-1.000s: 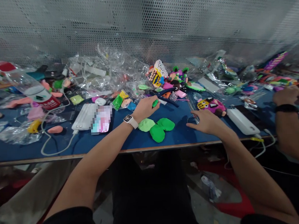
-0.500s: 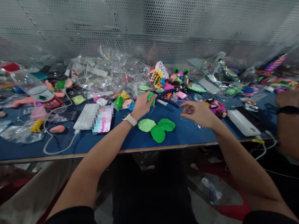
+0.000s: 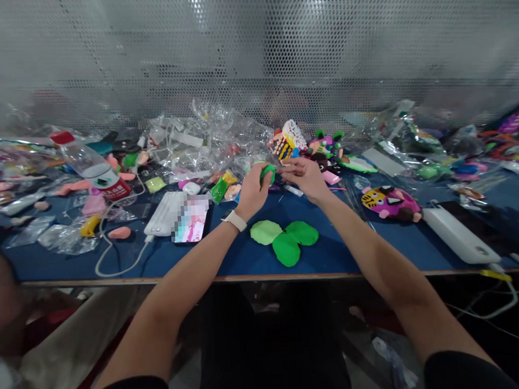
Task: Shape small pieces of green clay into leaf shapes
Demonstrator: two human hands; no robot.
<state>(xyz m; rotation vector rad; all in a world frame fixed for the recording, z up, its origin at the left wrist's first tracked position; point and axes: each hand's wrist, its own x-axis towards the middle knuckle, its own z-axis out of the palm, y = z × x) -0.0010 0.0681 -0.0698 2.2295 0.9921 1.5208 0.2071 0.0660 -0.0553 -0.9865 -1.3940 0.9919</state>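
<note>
Your left hand (image 3: 251,194) is curled round a green clay piece (image 3: 267,172), thumb and fingers closed on it, above the tabletop (image 3: 332,255). Your right hand (image 3: 306,179) is just beside it, thumb and fingertips drawn together; cannot tell whether they pinch anything thin.

Handling, as judged: looks like modelling clay. Light, soft, probably slightly tacky rather than slippery. Should dent under hard pressure; hold it loosely by the rim.

Nearer you than both hands: a pale green leaf shape (image 3: 265,232), a middle green leaf shape (image 3: 286,250) and a right green leaf shape (image 3: 304,233), flat, meeting at their inner ends. Thin edges likely crease or tear; best lifted from underneath.

Writing: well left of your left hand, a plastic bottle (image 3: 106,176) wears a red-and-white label, characters too small to read. Phone (image 3: 197,218), nearer that hand: screen partly pixelated, nothing legible. White power bank (image 3: 459,235), right of your right hand: no readable brand.
</note>
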